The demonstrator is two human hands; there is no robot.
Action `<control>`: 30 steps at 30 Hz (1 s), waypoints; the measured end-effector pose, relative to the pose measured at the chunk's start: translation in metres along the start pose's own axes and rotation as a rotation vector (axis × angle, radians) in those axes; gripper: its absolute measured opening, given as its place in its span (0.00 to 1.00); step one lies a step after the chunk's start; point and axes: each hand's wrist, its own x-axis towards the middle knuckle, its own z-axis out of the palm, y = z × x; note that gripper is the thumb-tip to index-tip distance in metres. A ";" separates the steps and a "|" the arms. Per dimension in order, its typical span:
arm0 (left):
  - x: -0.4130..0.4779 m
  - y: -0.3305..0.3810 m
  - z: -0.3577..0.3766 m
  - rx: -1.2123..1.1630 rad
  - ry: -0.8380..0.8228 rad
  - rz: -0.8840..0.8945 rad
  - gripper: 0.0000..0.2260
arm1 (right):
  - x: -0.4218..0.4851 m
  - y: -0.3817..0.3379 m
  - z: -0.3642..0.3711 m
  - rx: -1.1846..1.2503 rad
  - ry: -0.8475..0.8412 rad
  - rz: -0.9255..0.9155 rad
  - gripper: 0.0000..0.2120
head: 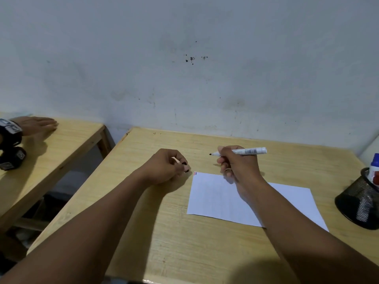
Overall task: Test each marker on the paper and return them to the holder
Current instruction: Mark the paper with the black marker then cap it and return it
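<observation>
So far we hold an uncapped marker (242,151) in our right hand (239,162) above the paper (215,197); left fingers (180,162) curl around what may be its cap; the paper looks nearly unmarked.

— Where does the single head view look from?
— Above the light wooden desk (184,232), facing forward and down, close over both forearms, toward the scuffed pale wall (184,68) behind it.
</observation>
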 end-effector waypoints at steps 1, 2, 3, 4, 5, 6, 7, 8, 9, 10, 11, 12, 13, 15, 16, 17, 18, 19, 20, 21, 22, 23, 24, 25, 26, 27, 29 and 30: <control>0.001 0.006 0.000 -0.065 0.010 0.001 0.05 | 0.001 -0.009 -0.005 0.014 0.001 -0.009 0.05; 0.002 0.013 0.001 -0.121 0.018 0.005 0.04 | 0.002 -0.020 -0.012 0.003 -0.016 -0.020 0.05; 0.006 0.021 0.002 -0.170 0.024 0.009 0.03 | 0.001 -0.032 -0.019 -0.019 -0.049 -0.025 0.05; 0.010 0.031 0.005 -0.217 0.025 0.015 0.03 | 0.000 -0.044 -0.028 -0.038 -0.087 -0.022 0.04; 0.014 0.041 0.009 -0.271 0.017 0.022 0.03 | -0.002 -0.056 -0.037 -0.041 -0.120 -0.011 0.04; 0.019 0.052 0.015 -0.322 -0.002 0.030 0.02 | -0.005 -0.068 -0.048 -0.025 -0.139 0.005 0.04; 0.024 0.064 0.022 -0.373 -0.030 0.038 0.03 | -0.007 -0.078 -0.059 0.000 -0.145 0.019 0.05; 0.028 0.076 0.030 -0.417 -0.061 0.045 0.03 | -0.010 -0.087 -0.070 0.025 -0.140 0.025 0.07; 0.032 0.088 0.039 -0.457 -0.088 0.050 0.04 | -0.013 -0.095 -0.082 0.043 -0.123 0.021 0.08; 0.036 0.099 0.048 -0.493 -0.112 0.055 0.05 | -0.016 -0.102 -0.093 0.054 -0.099 0.013 0.08; 0.040 0.109 0.058 -0.527 -0.134 0.058 0.06 | -0.019 -0.108 -0.103 0.059 -0.072 0.003 0.08; 0.043 0.119 0.068 -0.555 -0.156 0.060 0.07 | -0.022 -0.113 -0.114 0.060 -0.041 -0.010 0.08; 0.046 0.129 0.077 -0.578 -0.180 0.063 0.08 | -0.024 -0.118 -0.123 0.061 -0.011 -0.024 0.08; 0.050 0.146 0.095 -0.606 -0.226 0.071 0.07 | -0.029 -0.124 -0.142 0.075 0.035 -0.054 0.07; 0.051 0.153 0.104 -0.613 -0.248 0.077 0.07 | -0.031 -0.126 -0.150 0.088 0.051 -0.066 0.07; 0.051 0.161 0.112 -0.618 -0.269 0.082 0.07 | -0.033 -0.129 -0.158 0.101 0.064 -0.077 0.07; 0.051 0.168 0.120 -0.622 -0.285 0.086 0.08 | -0.035 -0.130 -0.165 0.111 0.073 -0.085 0.07; 0.050 0.175 0.127 -0.625 -0.298 0.088 0.08 | -0.036 -0.132 -0.170 0.118 0.079 -0.091 0.07; 0.050 0.180 0.133 -0.629 -0.309 0.090 0.07 | -0.037 -0.133 -0.175 0.122 0.083 -0.095 0.07; 0.049 0.185 0.139 -0.632 -0.319 0.089 0.06 | -0.039 -0.134 -0.179 0.126 0.083 -0.098 0.07; 0.049 0.189 0.144 -0.635 -0.328 0.089 0.05 | -0.039 -0.135 -0.182 0.131 0.082 -0.101 0.07; 0.048 0.192 0.149 -0.636 -0.337 0.091 0.05 | -0.040 -0.135 -0.184 0.135 0.080 -0.105 0.07; 0.048 0.195 0.153 -0.639 -0.346 0.093 0.04 | -0.041 -0.136 -0.186 0.137 0.078 -0.110 0.07; 0.048 0.197 0.156 -0.645 -0.353 0.094 0.04 | -0.042 -0.136 -0.187 0.138 0.078 -0.115 0.07; 0.047 0.198 0.158 -0.654 -0.357 0.095 0.03 | -0.042 -0.137 -0.188 0.140 0.079 -0.123 0.07; 0.047 0.200 0.160 -0.661 -0.359 0.097 0.03 | -0.043 -0.137 -0.189 0.144 0.077 -0.132 0.07; 0.046 0.203 0.162 -0.680 -0.363 0.108 0.02 | -0.045 -0.139 -0.190 0.150 0.054 -0.153 0.06; 0.045 0.205 0.162 -0.697 -0.363 0.113 0.02 | -0.045 -0.141 -0.191 0.157 0.038 -0.160 0.06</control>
